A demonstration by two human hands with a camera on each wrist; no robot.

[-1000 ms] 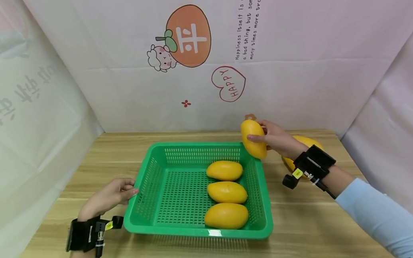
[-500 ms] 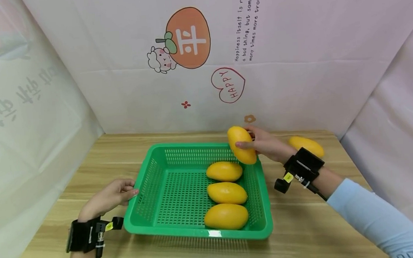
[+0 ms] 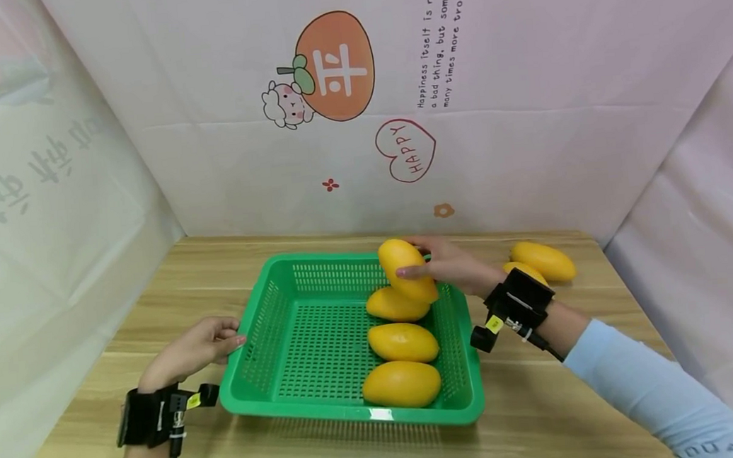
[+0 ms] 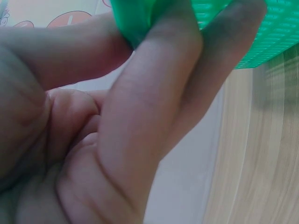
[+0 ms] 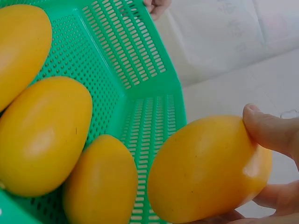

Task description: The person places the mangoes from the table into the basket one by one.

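My right hand (image 3: 448, 262) grips a yellow mango (image 3: 405, 269) above the back right part of a green plastic basket (image 3: 354, 419). Inside, along the right side, lie three more mangoes in a column: a back one (image 3: 394, 305), a middle one (image 3: 403, 343) and a front one (image 3: 401, 384). The held mango partly covers the back one in the head view. With thumb and fingers, my left hand (image 3: 192, 347) pinches the basket's left rim; the left wrist view shows the fingers (image 4: 140, 102) bent around that green edge. In the right wrist view the thumb presses the held mango (image 5: 208, 170).
Two mangoes lie on the wooden table (image 3: 545, 415) at the back right: one in full view (image 3: 542, 261), the other (image 3: 525, 272) partly behind my right wrist. A printed white sheet (image 3: 242, 181) stands behind the table, with white cloth at both sides.
My right hand has carried the mango leftward and slightly down, from the basket's back right corner to above the back mango. The left hand and basket have stayed put.
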